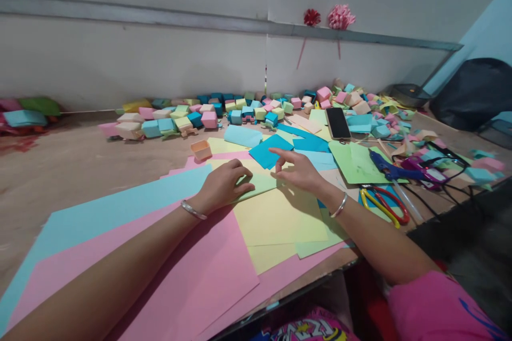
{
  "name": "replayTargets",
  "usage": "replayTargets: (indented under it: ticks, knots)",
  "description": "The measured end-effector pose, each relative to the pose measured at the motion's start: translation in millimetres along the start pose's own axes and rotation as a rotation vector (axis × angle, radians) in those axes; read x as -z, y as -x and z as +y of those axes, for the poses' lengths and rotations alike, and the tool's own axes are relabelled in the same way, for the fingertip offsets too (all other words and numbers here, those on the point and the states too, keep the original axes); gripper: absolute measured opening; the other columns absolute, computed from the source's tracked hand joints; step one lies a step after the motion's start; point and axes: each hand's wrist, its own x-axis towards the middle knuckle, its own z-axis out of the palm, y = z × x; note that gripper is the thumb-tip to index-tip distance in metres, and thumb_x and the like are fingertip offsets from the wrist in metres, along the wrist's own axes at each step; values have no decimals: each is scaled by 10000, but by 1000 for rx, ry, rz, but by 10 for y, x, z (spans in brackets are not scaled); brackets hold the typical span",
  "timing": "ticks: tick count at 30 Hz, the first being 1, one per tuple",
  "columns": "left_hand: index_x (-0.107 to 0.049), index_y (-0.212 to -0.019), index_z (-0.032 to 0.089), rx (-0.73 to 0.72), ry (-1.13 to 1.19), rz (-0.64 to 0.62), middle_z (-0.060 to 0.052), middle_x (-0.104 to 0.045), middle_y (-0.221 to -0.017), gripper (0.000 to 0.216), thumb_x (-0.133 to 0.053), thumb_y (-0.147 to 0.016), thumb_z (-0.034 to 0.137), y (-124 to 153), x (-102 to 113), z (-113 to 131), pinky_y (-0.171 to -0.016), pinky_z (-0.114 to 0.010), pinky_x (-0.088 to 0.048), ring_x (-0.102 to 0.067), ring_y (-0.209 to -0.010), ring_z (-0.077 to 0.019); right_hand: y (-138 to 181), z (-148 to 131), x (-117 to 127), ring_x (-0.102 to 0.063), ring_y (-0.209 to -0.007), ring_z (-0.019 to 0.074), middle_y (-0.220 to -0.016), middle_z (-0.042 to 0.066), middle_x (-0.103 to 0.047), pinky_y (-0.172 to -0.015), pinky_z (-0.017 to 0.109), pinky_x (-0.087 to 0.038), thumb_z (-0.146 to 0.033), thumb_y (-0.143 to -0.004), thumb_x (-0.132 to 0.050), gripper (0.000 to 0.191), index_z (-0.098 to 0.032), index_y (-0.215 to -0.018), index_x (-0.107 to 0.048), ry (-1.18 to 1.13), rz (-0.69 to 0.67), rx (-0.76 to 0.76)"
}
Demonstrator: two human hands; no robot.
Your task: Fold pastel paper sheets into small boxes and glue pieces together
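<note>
My left hand [223, 184] lies with curled fingers pressing down on a light green sheet of paper [259, 183] on the table. My right hand [298, 168] hovers just right of it, fingers spread and index finger stretched toward a folded blue sheet [269, 150]. Both wrists wear a silver bangle. Under the hands lie yellow sheets [280, 218], a large pink sheet [208, 266] and a large light blue sheet [120, 202].
Several folded paper cubes [208, 117] in many colours line the back of the table, with a small orange box [201, 149] in front. A phone [338, 122], red-yellow scissors [384, 203], blue scissors [390, 169] and cables lie at right. Paper flowers [340, 16] hang on the wall.
</note>
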Motion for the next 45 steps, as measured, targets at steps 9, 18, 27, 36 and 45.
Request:
replayTargets:
  ticks: [9,18,27,36,45]
  knots:
    - [-670,-982,216,14,-3,-8,-49,-576,-973,280,-608,-857,458,1,-1,7,-622,-261,-379,-553,-777,-165,-25,53,-26,-586,-713,104,-968,12,-626,-775,315,-538,-152,-645,-715,762,-253,-1369,-498,-716,94,-67]
    - [-670,-987,213,5,-11,-8,-47,-573,-967,286,-598,-864,462,-7,-8,-9,-629,-263,-382,-550,-782,-164,-45,82,-52,-597,-1028,170,-1198,44,-588,-902,334,-528,-86,-532,-778,607,-238,-1107,-658,-1070,140,-259]
    - [-668,-980,207,-4,4,-1,-46,-569,-961,288,-595,-865,460,0,-14,-13,-645,-270,-394,-549,-786,-165,-69,158,-60,-626,-1004,162,-1118,30,-626,-907,325,-538,-18,-530,-734,596,-215,-1086,-645,-1150,169,-292]
    - [-674,-980,215,13,-1,-13,-47,-575,-969,282,-602,-859,459,-9,4,-2,-614,-266,-373,-547,-772,-164,-88,185,-62,-656,-880,141,-916,16,-670,-825,298,-549,-3,-582,-651,412,-194,-947,-644,-1025,184,-378]
    - [-671,-979,217,-5,-2,3,-48,-574,-954,290,-615,-848,469,-1,-20,-20,-618,-264,-370,-550,-778,-170,5,100,-116,-600,-832,185,-863,72,-649,-683,280,-430,-50,-807,-560,255,-192,-897,-751,415,-200,236]
